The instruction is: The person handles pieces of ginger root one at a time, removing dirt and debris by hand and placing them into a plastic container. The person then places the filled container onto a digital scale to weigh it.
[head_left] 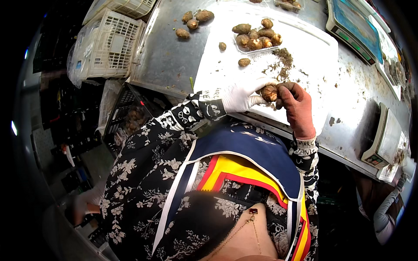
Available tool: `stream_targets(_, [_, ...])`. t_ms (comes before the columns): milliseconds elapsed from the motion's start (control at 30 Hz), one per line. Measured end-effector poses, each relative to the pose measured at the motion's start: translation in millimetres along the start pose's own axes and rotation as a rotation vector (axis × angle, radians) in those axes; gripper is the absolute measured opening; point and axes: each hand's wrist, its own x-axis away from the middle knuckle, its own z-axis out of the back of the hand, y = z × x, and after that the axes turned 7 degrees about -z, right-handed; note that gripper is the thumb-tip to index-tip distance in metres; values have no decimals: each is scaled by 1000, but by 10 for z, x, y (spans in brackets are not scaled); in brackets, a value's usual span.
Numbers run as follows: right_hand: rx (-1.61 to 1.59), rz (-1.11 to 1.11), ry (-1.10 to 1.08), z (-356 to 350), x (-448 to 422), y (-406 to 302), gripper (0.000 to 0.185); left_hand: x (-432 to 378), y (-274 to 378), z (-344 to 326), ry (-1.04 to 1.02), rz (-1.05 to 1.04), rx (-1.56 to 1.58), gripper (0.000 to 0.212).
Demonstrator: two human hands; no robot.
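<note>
My left hand (243,95), in a white glove, is closed round a brown taro corm (269,93) between thumb and fingers. At the corm's right side, my right hand (295,104) in a dirty reddish glove pinches with thumb and fingertips; whether it grips the corm or a bit of its skin cannot be told. Both hands are over the near edge of a white board (313,65). Beyond them stands a clear plastic tray (258,51) heaped with several corms. Two small corms, one here (244,62), lie loose left of the soil crumbs (283,60).
More corms (192,24) lie on the metal table (163,52) at left, beside white plastic crates (112,45). A blue-topped scale (356,29) and another scale (385,137) stand at right. Below left is a black crate (114,120) with corms. Another person's sleeve (385,208) shows lower right.
</note>
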Motion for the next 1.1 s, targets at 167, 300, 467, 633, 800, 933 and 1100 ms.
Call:
stream_targets(167, [29, 19, 42, 8, -34, 0, 20, 6, -49, -4, 20, 12, 14, 54])
stream_targets(300, [-5, 12, 72, 68, -42, 29, 23, -14, -55, 35, 57, -16, -26, 56])
stream_targets(467, [226, 173, -98, 74, -2, -100, 30, 7, -100, -9, 60, -25, -87, 56])
stream_targets(633, [691, 359, -25, 2, 35, -139, 9, 17, -107, -16, -82, -47, -54, 53])
stream_targets(800, [683, 540, 198, -83, -40, 36, 10, -20, -139, 53, 26, -18, -197, 46])
stream_targets(933, [499, 221, 288, 103, -140, 122, 19, -40, -202, 92, 188, -41, -232, 47])
stream_targets(1100, [189, 104, 11, 113, -181, 200, 45, -65, -119, 58, 294, 147, -282, 43])
